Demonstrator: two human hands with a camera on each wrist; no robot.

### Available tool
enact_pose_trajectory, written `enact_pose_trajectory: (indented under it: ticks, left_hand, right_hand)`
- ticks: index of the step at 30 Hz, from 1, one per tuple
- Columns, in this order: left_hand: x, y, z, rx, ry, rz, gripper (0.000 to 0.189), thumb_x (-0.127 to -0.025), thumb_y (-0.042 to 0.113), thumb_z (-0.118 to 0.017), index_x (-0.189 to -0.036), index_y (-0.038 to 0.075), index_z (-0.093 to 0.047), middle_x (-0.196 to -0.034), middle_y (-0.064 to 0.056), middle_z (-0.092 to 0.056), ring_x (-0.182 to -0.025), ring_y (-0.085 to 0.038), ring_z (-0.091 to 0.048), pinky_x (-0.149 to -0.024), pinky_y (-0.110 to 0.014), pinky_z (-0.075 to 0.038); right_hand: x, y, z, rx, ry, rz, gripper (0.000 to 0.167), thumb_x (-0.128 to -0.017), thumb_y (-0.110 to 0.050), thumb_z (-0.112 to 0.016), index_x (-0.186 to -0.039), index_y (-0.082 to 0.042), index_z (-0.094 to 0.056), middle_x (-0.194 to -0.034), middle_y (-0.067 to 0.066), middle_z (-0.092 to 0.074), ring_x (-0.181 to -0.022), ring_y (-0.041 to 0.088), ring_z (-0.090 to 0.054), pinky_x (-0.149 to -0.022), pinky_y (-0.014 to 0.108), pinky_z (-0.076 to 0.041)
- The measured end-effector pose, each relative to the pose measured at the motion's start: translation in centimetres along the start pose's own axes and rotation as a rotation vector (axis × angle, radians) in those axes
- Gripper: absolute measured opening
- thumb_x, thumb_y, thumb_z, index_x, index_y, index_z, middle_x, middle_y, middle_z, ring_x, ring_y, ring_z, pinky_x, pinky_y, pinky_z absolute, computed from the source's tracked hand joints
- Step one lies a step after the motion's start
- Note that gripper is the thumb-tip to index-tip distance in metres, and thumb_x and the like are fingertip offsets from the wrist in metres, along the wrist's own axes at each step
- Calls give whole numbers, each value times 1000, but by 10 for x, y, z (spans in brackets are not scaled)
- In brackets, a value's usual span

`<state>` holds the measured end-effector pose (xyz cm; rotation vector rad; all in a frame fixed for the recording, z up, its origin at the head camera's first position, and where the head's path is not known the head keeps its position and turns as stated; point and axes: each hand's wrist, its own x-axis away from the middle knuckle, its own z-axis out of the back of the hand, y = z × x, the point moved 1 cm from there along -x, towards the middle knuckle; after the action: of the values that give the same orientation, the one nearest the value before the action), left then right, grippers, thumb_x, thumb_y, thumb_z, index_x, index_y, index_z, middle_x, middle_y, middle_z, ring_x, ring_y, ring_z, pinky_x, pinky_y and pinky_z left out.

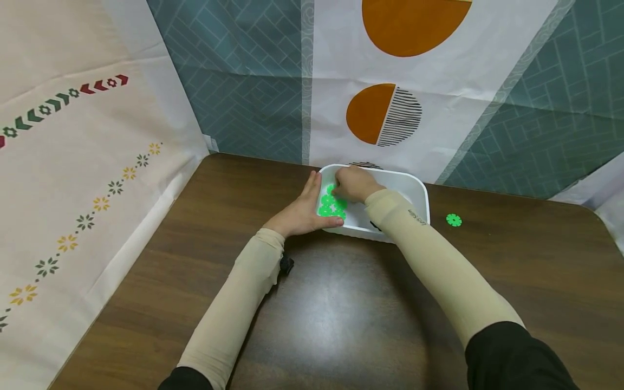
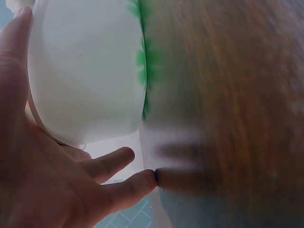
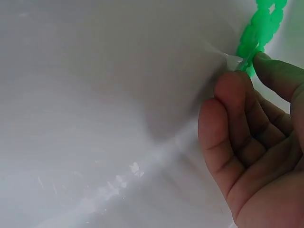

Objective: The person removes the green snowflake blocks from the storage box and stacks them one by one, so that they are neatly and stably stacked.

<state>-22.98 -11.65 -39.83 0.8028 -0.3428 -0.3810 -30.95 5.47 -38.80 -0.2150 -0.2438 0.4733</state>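
At centre, the left hand point(image 1: 303, 212), spread, braces the tray point(image 1: 409, 183), likely steadying it; the right hand point(image 1: 357, 184) pinches a green disc point(image 3: 247, 46) at its left end.

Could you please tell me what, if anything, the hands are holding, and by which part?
The right hand appears to pinch a green disc by its edge. The left hand braces the tray at its left end.

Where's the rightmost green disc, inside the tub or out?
Out: the rightmost green disc lies on the brown table, right of the white tub.
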Motion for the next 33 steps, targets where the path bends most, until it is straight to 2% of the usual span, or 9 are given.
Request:
enact_pose_trajectory:
  ticks: [6, 12, 15, 19, 23, 29, 33]
  left_hand:
    - [0, -1, -3, -3, -5, 2, 129, -82, 60, -76, -161, 13, 15, -166, -3, 24, -152, -29, -7, -118, -40, -20]
    - [0, 0, -4, 2, 0, -8, 127, -84, 56, -76, -161, 12, 14, -166, -6, 23, -152, -30, -8, -118, -42, -21]
    - [0, 0, -5, 2, -3, -6, 127, -84, 59, -76, -161, 12, 14, -166, -3, 24, -152, -30, -9, -118, -42, -21]
    - [-1, 1, -5, -4, -7, -1, 128, -83, 60, -75, -161, 13, 14, -165, 1, 25, -152, -31, -11, -118, -43, -23]
    - [-1, 1, -5, -13, -10, 4, 127, -84, 59, -75, -161, 14, 15, -165, 3, 26, -151, -32, -12, -117, -44, -23]
    - [0, 1, -2, -8, -12, 4, 128, -83, 60, -75, -160, 14, 16, -166, -1, 25, -151, -33, -13, -116, -45, -26]
    - [1, 1, 0, 2, -4, 5, 128, -83, 61, -75, -161, 16, 15, -166, 0, 24, -151, -34, -15, -115, -47, -28]
  right_hand:
    - [3, 2, -3, -61, -14, 9, 18, -95, -21, -71, -94, -4, -64, -83, 7, -62, -79, 25, -56, -75, 38, -47]
    - [4, 10, -8, -278, -46, 22, 12, -93, -11, -66, -88, -5, -56, -77, 9, -58, -61, 21, -58, -58, 34, -51]
    - [7, 13, -8, -369, -65, 29, 10, -92, -7, -61, -87, -5, -53, -77, 10, -57, -57, 21, -59, -55, 34, -52]
    - [11, 13, -4, -420, -62, 49, 4, -91, -7, -58, -91, -4, -56, -75, 10, -60, -57, 22, -61, -54, 34, -53]
    - [15, 12, 2, -457, -54, 75, 8, -92, -7, -57, -98, -3, -60, -73, 10, -62, -57, 23, -62, -55, 34, -53]
    - [23, 14, 18, -599, -9, 37, 8, -95, -9, -55, -99, -5, -60, -76, 14, -63, -61, 27, -63, -61, 38, -56]
    - [32, 20, 33, -689, 43, 16, 8, -91, -8, -56, -97, -2, -57, -82, 17, -65, -66, 29, -65, -65, 37, -57]
